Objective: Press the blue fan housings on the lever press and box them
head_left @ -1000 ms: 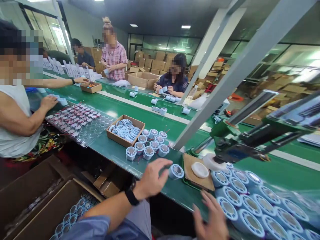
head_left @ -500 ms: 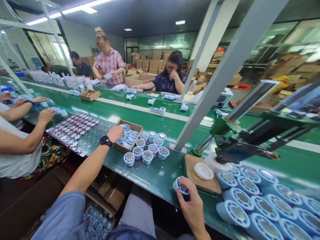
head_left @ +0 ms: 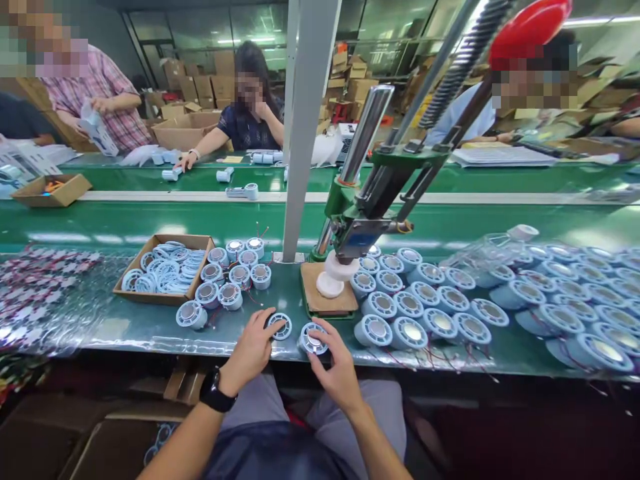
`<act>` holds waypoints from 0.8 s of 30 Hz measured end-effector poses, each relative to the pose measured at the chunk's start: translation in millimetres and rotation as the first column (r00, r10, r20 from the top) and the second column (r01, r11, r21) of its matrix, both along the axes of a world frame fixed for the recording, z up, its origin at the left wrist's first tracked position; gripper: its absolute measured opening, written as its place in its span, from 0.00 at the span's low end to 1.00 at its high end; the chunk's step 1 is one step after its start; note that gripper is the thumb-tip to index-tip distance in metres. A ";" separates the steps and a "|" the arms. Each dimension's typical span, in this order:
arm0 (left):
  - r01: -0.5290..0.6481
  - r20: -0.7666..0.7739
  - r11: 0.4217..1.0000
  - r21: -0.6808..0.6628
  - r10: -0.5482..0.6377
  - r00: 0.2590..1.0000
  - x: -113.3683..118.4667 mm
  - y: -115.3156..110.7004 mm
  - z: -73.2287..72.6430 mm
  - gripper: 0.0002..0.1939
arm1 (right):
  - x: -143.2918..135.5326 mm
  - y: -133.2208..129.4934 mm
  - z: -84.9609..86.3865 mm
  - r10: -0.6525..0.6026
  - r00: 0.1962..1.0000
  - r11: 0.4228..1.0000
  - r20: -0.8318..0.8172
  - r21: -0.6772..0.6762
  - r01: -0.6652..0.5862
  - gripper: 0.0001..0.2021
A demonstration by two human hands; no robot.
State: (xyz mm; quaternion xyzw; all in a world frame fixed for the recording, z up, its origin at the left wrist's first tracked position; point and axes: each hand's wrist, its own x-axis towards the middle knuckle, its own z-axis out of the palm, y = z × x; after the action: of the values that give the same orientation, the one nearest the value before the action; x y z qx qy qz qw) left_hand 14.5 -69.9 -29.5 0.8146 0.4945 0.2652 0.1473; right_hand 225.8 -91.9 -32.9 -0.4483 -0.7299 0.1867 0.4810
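Between thumb and fingers my left hand grips a flat light-blue slotted ring, just above the green bench. My right hand is closed around a round light-blue motor housing with a silver disc on top, at the bench's front edge. Ring and housing are a short gap apart. Behind them stands a hand press with a white round pad over a white cup on a brown board. A cardboard box of blue rings lies to the left, beside several similar housings.
Rows of light-blue housings with thin wires fill the bench on the right, a clear plastic bottle lying on them. A grey post rises behind the bench. Small wired parts cover the left. Co-workers sit and stand across the belt.
My left hand has come out of the ring box with a ring and moved right, close to my right hand. My view has turned to the right.
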 end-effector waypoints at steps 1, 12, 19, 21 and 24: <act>0.000 0.012 1.000 -0.023 0.000 1.000 -2.8 1.8 1.6 0.32 | 0.8 -0.9 0.0 -0.006 1.000 1.000 -0.001 0.004 0.006 0.15; -0.145 0.267 0.986 -0.078 0.161 0.950 14.6 10.1 23.2 0.35 | -14.8 1.2 -12.7 -0.186 0.982 0.981 -0.038 -0.060 0.184 0.29; -0.019 0.186 0.999 0.048 0.010 0.982 45.9 -4.2 36.6 0.44 | -21.7 6.2 -13.8 -0.120 0.990 0.991 -0.078 -0.075 0.114 0.38; -0.033 0.195 0.998 0.056 0.021 0.981 48.4 -4.7 33.2 0.44 | -21.6 6.3 -12.7 -0.110 0.990 0.992 -0.086 -0.064 0.105 0.39; -0.052 0.245 0.998 0.031 0.043 0.969 47.5 -5.6 30.2 0.44 | -21.5 6.4 -11.0 -0.108 0.990 0.993 -0.087 -0.052 0.104 0.40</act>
State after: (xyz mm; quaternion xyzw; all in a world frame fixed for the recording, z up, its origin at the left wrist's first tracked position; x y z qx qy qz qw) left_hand 61.9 -75.5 0.7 0.7663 0.4870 0.3759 0.1851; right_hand 204.4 -85.5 -44.0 -0.4887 -0.6782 0.1979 0.5119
